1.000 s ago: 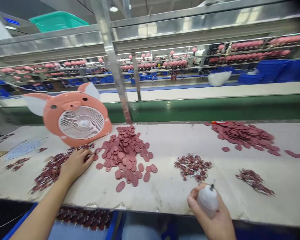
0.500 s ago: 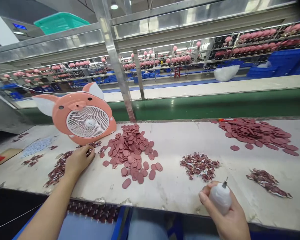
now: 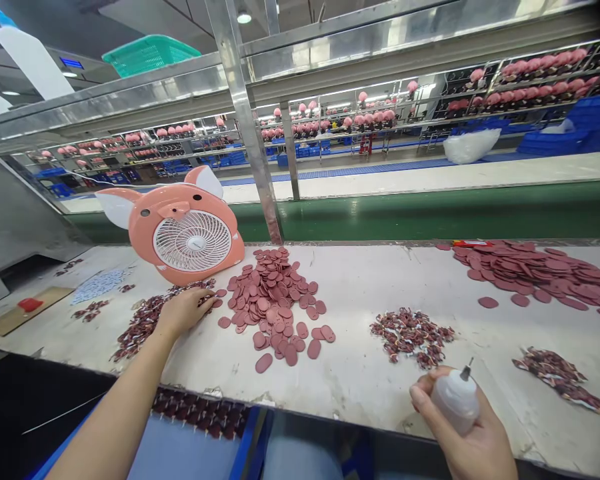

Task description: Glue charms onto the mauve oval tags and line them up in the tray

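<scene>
My left hand (image 3: pixel 186 313) reaches low over a heap of small dark red-brown pieces (image 3: pixel 143 323) in front of the pig-shaped fan (image 3: pixel 193 243). Its fingers are bent with a small gap between them, and the tips touch the heap's right end; nothing shows in them. Just right of the fingertips spreads a pile of flat reddish oval pieces (image 3: pixel 267 300). In my right hand (image 3: pixel 473 427), wrapped by the fingers, is a translucent white squeeze bottle (image 3: pixel 455 400) with a metal needle tip pointing up. It is held above the table's front edge, below another heap of small dark pieces (image 3: pixel 410 333).
More reddish ovals (image 3: pixel 535 270) lie at the back right, with a small dark heap (image 3: pixel 563 379) before them. A pale blue patch of small bits (image 3: pixel 99 285) and a brown board (image 3: pixel 27 312) lie left. A metal post (image 3: pixel 255 133) rises behind. A blue bin (image 3: pixel 190 443) stands below the edge.
The view has swung slightly left, so everything sits further right. My left hand has slid a little right along the dark heap toward the ovals. My right hand still holds the bottle.
</scene>
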`<state>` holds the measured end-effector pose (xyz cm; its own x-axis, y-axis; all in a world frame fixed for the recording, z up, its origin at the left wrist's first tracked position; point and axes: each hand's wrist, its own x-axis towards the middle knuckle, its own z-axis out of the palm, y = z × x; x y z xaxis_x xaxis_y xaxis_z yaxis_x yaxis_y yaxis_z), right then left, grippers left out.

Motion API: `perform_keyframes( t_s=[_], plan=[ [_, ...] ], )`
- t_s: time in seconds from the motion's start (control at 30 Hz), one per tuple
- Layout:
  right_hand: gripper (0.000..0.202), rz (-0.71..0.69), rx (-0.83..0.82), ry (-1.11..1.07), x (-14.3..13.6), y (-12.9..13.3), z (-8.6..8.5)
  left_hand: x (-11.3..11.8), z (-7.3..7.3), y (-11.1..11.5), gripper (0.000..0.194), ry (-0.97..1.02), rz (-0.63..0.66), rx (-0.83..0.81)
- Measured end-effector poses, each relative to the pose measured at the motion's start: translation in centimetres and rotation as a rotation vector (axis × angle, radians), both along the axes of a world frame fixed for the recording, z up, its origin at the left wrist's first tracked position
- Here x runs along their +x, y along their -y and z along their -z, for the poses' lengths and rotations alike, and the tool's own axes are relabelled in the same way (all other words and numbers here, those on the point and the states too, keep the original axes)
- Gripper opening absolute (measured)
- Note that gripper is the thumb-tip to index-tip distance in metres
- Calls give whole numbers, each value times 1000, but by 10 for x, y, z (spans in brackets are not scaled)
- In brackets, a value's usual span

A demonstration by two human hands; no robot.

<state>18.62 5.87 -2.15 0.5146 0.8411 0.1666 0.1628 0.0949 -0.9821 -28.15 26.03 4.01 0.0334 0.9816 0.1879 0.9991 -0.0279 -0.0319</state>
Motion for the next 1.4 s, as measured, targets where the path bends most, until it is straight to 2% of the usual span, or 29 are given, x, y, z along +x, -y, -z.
perform_keyframes(
  t_s=[0.2, 0.3, 0.53, 0.8, 1.03, 1.13, 1.23, 1.33, 1.4],
  plan=[
    [38, -10, 7, 49, 2, 0, 1, -5, -12, 13, 47, -3, -130, 84],
    [37, -3, -14, 71, 2, -1, 1, -5, -15, 18, 45, -21, -125, 91],
    [37, -2, -3, 57, 1, -2, 1, 7, -1, 32, 35, -69, -14, 59],
    [39, 15, 5, 32, 2, 1, -2, 8, 2, 36, 28, -57, -34, 45],
    [35, 16, 42, 5, 0, 2, -2, 8, 6, 37, 24, -9, -101, 132],
    [33, 16, 64, -10, 1, 2, -5, 9, -3, 36, 22, 57, -157, 215],
    [32, 18, 84, -29, 1, 3, -10, 21, -22, 33, 26, 174, -246, 353],
    [30, 34, 96, -58, 0, 2, -15, 53, -44, 23, 28, 336, -261, 485],
    [29, 46, 98, -79, 0, 1, -17, 93, -55, 14, 29, 445, -184, 528]
  ],
)
